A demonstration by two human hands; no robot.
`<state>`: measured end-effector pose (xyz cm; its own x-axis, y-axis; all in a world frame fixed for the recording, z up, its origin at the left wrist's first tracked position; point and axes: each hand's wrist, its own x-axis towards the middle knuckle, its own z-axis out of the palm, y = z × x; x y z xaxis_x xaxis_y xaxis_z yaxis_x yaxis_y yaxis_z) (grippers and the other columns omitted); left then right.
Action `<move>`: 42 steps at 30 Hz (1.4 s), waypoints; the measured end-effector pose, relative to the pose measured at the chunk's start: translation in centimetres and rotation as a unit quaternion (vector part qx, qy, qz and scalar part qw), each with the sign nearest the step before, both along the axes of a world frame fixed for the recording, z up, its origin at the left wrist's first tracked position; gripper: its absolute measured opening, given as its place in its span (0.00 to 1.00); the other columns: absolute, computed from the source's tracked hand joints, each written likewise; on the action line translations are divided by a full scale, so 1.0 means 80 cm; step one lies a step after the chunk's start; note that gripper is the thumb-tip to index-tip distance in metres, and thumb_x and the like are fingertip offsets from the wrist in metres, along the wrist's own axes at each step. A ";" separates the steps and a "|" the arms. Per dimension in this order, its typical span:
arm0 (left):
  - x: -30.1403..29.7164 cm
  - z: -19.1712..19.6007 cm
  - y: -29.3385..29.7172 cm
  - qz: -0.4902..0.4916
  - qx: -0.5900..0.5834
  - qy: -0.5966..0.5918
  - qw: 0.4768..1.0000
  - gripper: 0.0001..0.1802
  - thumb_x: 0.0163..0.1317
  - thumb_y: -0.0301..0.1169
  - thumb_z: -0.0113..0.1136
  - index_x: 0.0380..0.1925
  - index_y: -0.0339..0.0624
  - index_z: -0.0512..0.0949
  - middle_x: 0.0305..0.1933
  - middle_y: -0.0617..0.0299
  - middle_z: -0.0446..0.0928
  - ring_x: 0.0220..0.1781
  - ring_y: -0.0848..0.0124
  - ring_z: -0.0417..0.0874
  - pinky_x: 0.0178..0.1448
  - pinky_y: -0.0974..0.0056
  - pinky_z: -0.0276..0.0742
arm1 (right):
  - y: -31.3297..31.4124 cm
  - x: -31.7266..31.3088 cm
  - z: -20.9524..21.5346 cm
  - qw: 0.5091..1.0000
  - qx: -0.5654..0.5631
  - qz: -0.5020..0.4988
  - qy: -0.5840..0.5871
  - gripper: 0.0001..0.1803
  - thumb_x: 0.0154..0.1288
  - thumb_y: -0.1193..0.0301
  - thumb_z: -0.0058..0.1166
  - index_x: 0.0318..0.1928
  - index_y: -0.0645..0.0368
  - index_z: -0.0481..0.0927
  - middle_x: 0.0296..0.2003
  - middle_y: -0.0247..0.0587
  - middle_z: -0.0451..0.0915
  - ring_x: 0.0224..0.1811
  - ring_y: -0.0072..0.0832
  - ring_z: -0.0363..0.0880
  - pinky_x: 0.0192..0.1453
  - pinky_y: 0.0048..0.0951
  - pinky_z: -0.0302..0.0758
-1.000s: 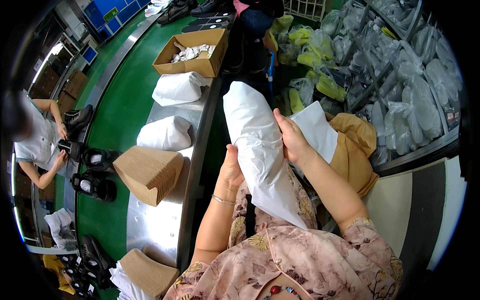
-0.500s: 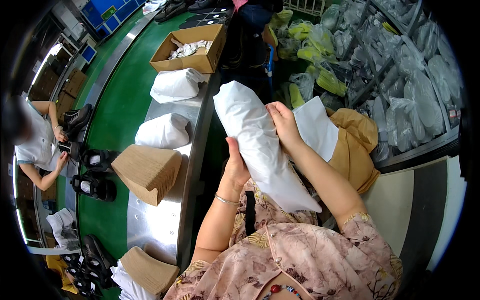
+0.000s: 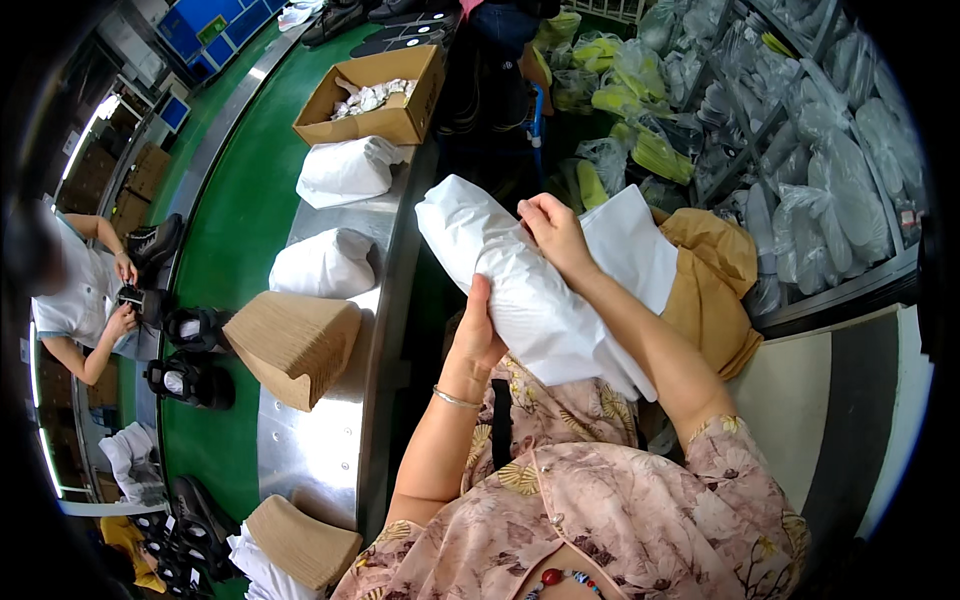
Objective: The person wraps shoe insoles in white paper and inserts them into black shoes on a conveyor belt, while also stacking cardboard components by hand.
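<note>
On the head cam, my left hand (image 3: 482, 335) is clamped round the white bundle (image 3: 530, 285), held up right of the steel bench (image 3: 310, 455). My right hand (image 3: 560, 238) has fingers curled at its upper edge; can't tell if they're pinching. Far right, a label (image 3: 908, 218) is too tiny to read.

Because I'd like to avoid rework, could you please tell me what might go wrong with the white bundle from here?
1. The white bundle is held in mid-air: the left hand supports it and the right hand seems to pinch its edge, so it might slip and drop.
2. Its lower end trails loose, so the wrapping may come undone.
3. The thin paper is creased, so a hard pull could perhaps tear it.
</note>
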<state>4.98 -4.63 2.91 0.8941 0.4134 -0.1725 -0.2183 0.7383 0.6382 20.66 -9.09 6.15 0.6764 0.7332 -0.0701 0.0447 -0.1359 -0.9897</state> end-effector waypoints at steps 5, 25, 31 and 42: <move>0.003 0.024 0.032 0.065 -0.026 -0.002 0.998 0.41 0.61 0.62 0.42 0.60 0.38 0.62 0.58 0.52 0.70 0.59 0.59 0.72 0.65 0.55 0.64 | -0.064 0.016 0.055 0.961 0.011 0.261 0.087 0.50 0.52 0.53 0.63 0.68 0.54 0.48 0.57 0.52 0.66 0.60 0.35 0.65 0.60 0.33 0.64; 0.055 0.053 0.008 0.161 -0.130 -0.135 0.969 0.43 0.58 0.69 0.32 0.52 0.41 0.68 0.50 0.50 0.73 0.51 0.54 0.75 0.58 0.55 0.69 | -0.034 -0.116 0.014 0.893 0.184 -0.188 -0.366 0.08 0.61 0.76 0.48 0.39 0.67 0.70 0.44 0.51 0.68 0.44 0.38 0.70 0.49 0.34 0.70; 0.053 0.048 0.012 0.166 -0.090 -0.170 0.967 0.47 0.56 0.71 0.28 0.55 0.39 0.65 0.52 0.44 0.71 0.55 0.50 0.72 0.61 0.53 0.66 | -0.025 -0.103 0.016 0.939 0.264 -0.143 0.170 0.06 0.62 0.76 0.52 0.31 0.65 0.72 0.31 0.38 0.75 0.33 0.21 0.72 0.40 0.22 0.71; 0.049 0.057 0.015 0.143 -0.088 -0.184 0.969 0.51 0.53 0.72 0.36 0.59 0.34 0.60 0.55 0.43 0.69 0.57 0.50 0.70 0.63 0.52 0.65 | -0.029 -0.070 0.033 0.891 0.282 -0.029 0.354 0.14 0.55 0.83 0.50 0.42 0.66 0.67 0.40 0.45 0.75 0.41 0.32 0.77 0.46 0.31 0.75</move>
